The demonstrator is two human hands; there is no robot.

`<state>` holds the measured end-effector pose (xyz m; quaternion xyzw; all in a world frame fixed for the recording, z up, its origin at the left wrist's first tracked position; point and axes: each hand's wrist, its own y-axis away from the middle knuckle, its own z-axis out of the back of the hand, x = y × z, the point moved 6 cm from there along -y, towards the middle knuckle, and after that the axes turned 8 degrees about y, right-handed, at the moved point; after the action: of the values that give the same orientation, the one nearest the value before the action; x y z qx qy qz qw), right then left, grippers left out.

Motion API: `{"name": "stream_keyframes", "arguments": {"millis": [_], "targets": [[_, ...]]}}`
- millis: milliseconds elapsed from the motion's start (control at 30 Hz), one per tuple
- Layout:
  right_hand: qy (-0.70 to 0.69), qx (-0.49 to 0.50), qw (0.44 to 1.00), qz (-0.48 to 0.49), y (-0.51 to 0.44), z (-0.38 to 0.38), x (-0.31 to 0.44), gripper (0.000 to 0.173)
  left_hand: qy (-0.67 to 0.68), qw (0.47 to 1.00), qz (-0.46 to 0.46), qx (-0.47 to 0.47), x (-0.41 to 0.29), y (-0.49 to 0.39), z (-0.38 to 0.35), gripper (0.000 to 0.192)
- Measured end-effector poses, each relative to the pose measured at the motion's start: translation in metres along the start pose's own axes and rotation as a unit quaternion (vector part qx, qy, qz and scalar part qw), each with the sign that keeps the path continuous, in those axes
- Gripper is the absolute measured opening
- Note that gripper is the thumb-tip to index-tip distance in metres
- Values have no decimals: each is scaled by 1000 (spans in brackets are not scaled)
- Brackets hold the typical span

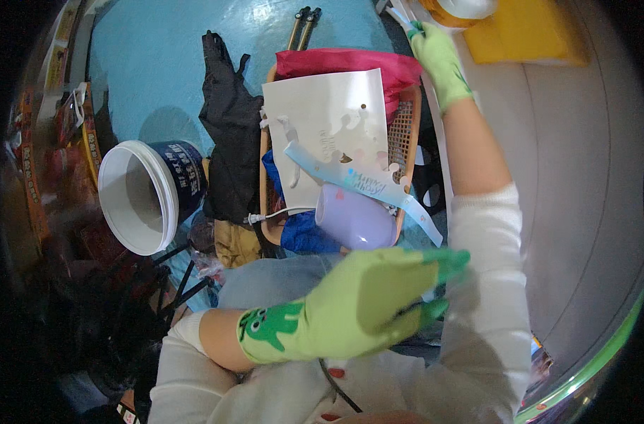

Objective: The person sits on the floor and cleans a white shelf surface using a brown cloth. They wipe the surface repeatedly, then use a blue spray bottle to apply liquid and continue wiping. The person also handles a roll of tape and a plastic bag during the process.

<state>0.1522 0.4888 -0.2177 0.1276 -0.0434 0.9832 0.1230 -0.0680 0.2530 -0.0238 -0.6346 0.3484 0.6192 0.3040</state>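
My left hand (375, 297), in a lime-green glove with a cartoon figure on the cuff, stretches across my lap. Its fingers point right, the thumb stands apart, and no object shows in its grasp. At the upper right, my right hand (433, 58), gloved alike, grips a slim pale-blue item (400, 18) beside the raised edge of a light surface. What that item is remains unclear. Before me, a wicker-like basket (412, 127) carries a white sheet (322, 100), a pale-blue paper party crown (322, 167) bearing writing, and a lavender cup-like container (354, 220) on its side.
Red cloth (343, 61) and blue fabric (309, 233) lie in the basket. A white plug (255, 218) hangs over its left edge. Leftward are a black bag-like item (229, 138) and a tipped bucket (168, 196). A yellow package (523, 32) rests on the right-hand surface.
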Motion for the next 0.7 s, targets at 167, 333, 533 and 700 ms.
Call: {"name": "stream_keyframes", "arguments": {"millis": [167,333,533,700], "targets": [[-400,248,880,63,151,77,42,28,-286,925,3,-248,-3,15,58,62],[-368,312,852,202,238,156,57,22,-239,961,85,-111,30,15,54,33],[-248,276,892,257,265,171,58,25,-236,967,-63,-73,21,7,23,10],[-407,131,870,245,275,181,65,23,-154,986,-5,-65,18,5,18,11]]}}
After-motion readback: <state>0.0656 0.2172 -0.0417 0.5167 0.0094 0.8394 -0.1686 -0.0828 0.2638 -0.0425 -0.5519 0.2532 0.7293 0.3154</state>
